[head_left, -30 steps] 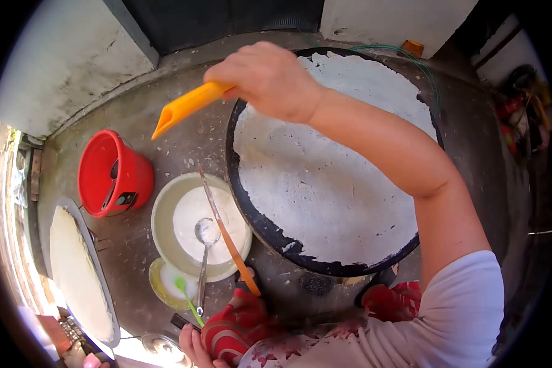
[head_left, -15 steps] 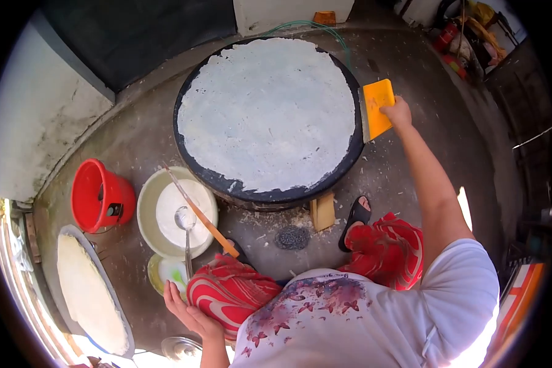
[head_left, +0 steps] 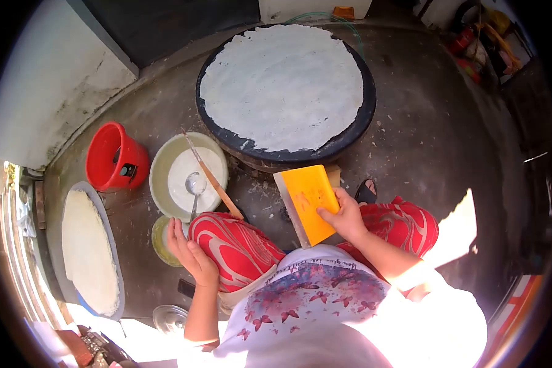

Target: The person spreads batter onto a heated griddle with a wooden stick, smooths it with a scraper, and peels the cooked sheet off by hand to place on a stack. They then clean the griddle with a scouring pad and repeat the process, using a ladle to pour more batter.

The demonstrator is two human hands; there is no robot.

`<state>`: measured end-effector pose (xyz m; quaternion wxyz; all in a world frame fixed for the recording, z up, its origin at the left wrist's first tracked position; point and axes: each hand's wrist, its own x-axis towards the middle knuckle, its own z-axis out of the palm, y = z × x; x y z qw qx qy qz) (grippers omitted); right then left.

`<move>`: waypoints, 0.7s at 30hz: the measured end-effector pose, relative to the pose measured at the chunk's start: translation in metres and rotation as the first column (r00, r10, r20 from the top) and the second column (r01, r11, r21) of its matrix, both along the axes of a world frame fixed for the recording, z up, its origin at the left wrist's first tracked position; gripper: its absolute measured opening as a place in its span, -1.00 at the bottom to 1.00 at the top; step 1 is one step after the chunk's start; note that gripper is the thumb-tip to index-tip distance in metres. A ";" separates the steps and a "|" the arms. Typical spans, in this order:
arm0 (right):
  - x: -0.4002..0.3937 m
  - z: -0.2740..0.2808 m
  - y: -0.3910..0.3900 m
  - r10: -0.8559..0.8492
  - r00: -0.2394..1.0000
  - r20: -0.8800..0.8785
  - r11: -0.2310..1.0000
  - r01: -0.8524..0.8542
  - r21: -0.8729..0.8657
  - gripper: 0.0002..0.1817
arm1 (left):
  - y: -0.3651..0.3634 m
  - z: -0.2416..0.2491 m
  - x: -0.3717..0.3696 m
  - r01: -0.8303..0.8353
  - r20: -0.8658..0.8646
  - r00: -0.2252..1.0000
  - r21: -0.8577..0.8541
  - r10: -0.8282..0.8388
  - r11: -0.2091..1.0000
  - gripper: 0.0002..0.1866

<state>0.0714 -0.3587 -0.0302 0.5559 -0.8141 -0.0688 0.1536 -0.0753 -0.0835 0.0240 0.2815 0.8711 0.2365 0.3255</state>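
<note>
Scraper, yellow w/ a grey metal edge, was in the R hand, fingers closed round its R side, thumb pressed on the flat face; it was held up in front of the person's shirt, btwn the knees & the near side of the griddle, blade edge facing L. L hand was open & holding nothing, fingers extended, by the L knee; couldn't tell if it touched the trousers. Griddle was round & black, w/ a thin whitish layer over most of its top, edges ragged, dark rim showing. To its L was a lg bowl w/ white mix, a metal ladle in it & a wooden stick lying across. Sm. greenish bowl was just beside, partly hidden. Red bucket was further L, & nearer the person a tray w/ a pale sheet on it.
</note>
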 end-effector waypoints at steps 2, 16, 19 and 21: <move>0.021 0.040 0.009 0.103 0.982 0.160 0.984 -0.076 -0.164 -0.65 | 0.001 -0.001 0.002 0.006 0.013 1.000 -0.011 -0.006 1.000 -0.47; 0.087 0.036 0.093 0.566 0.298 0.768 0.812 -0.043 -0.582 -0.74 | 0.001 -0.002 0.004 -0.023 0.056 0.998 0.013 0.022 1.000 -0.46; 0.068 0.031 0.106 0.637 0.215 0.740 0.771 -0.173 -0.613 -0.75 | 0.004 -0.002 0.005 -0.024 0.071 0.997 0.019 0.023 1.000 -0.49; 0.069 0.026 0.118 0.668 0.159 0.727 0.744 -0.150 -0.651 -0.76 | 0.003 -0.003 0.004 -0.026 0.070 0.997 0.021 0.025 0.999 -0.51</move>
